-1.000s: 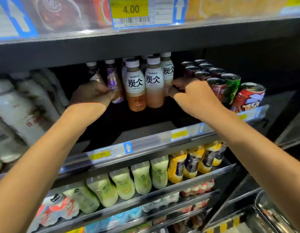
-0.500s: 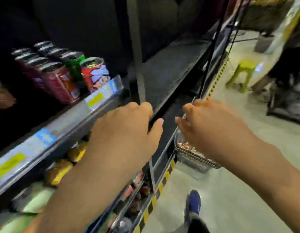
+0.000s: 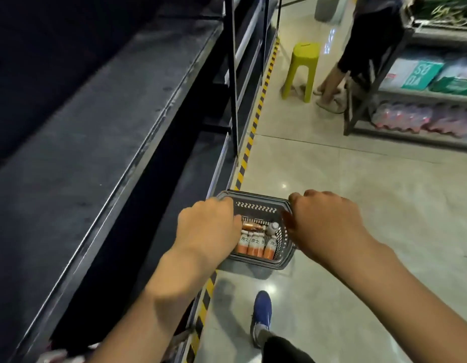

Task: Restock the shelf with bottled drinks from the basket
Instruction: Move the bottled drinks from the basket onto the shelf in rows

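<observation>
Basket (image 3: 256, 205) mouth lies open between both hands; bottles (image 3: 254, 244) fill its floor.

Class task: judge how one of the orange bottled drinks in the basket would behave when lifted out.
The bottles look full, so probably heavy for their size. They seem smooth plastic, likely stiff yet a bit slippery. One bottle lies on its side in the basket, so being round, it may roll.

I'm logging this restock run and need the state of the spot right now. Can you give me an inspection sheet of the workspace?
Surface: pale tiled floor, glossy; dark shelf on the left, bare.
Job's things: grey basket on the floor, holding orange bottles.
Clutter: green stool down the aisle.
Grippers: left hand and right hand over the basket; grip not visible.
Cables: nothing seen.
Surroundings: striped floor tape; another person's legs; goods rack.
</observation>
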`<state>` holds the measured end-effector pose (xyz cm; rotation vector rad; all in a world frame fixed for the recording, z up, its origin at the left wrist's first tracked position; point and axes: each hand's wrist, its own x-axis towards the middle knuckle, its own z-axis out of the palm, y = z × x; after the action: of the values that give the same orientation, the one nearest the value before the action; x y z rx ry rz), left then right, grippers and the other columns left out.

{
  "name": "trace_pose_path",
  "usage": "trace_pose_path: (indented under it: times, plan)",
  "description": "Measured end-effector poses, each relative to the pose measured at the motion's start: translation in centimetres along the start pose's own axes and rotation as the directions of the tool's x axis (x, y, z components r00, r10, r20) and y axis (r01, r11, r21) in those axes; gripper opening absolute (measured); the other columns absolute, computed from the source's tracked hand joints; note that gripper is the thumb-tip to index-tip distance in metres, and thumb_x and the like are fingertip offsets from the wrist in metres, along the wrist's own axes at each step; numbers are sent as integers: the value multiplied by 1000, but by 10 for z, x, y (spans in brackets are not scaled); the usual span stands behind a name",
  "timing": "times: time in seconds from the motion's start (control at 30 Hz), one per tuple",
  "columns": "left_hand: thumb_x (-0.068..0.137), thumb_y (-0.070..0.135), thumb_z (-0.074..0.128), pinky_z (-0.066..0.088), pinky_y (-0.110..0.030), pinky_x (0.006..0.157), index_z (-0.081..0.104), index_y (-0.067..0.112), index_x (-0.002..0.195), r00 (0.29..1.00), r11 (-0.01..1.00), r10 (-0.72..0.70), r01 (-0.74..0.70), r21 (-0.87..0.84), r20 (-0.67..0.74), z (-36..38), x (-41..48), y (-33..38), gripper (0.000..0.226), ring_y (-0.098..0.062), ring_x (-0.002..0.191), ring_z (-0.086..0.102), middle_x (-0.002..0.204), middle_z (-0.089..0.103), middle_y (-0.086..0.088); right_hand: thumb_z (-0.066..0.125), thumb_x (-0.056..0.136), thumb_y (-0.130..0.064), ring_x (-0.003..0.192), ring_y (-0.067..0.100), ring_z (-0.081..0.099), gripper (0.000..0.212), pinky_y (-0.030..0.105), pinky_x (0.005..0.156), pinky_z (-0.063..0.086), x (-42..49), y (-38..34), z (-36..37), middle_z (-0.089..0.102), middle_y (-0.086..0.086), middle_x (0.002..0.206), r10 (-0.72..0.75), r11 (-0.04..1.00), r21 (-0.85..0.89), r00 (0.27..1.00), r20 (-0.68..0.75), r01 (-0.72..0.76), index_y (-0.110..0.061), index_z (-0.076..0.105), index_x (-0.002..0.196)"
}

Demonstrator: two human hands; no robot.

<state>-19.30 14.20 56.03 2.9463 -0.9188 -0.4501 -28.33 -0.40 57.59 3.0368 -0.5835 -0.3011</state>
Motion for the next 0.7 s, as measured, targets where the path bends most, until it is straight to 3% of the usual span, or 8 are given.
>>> trace_pose_path:
  times: [0.07,0.2,0.3,0.37,0.57,0.7]
  plan:
    - [102,38,39,38,-33,71,46,22,96,993,1000,-17,17,-4,117,15,49,10,18,-27,93,59,106,61,-2,50,96,-39,108,29,61,31,33,72,37,41,18,17,63,4,116,19,1000,20,997,80,-21,-19,58,118]
    - [88,31,63,36,-29,64,64,18,94,997,989,39,-49,136,71,63,128,22,14,-27,82,67,93,68,-7,54,94,-30,111,30,59,33,35,82,43,112,36,71,62,7,121,32,999,22,974,226,-38,-16,56,124]
    - [99,29,43,42,-37,82,61,19,115,960,983,56,-101,153,275,119,185,26,26,-27,111,59,120,62,-7,54,95,-32,114,31,58,32,38,91,43,156,36,132,63,9,122,31,999,33,951,307,-43,-16,60,122]
    - [99,30,40,41,-39,91,60,20,119,940,973,85,-151,176,332,158,221,26,30,-27,117,54,126,60,-7,52,97,-34,115,32,56,33,41,95,42,182,32,176,62,10,123,43,999,14,933,359,-52,-16,62,123]
    - [97,30,46,40,-45,100,58,21,125,853,946,62,-216,242,519,320,329,16,32,-29,123,49,132,57,-7,59,91,-35,124,34,47,43,45,100,39,262,23,338,55,12,133,18,1000,-8,827,563,-16,-18,57,130]
    - [94,26,53,39,-45,98,57,20,129,803,925,72,-276,262,592,448,388,-2,36,-31,126,46,136,52,-10,63,89,-36,128,35,43,53,49,104,37,311,7,481,50,14,139,38,999,-48,729,684,-7,-16,52,137]
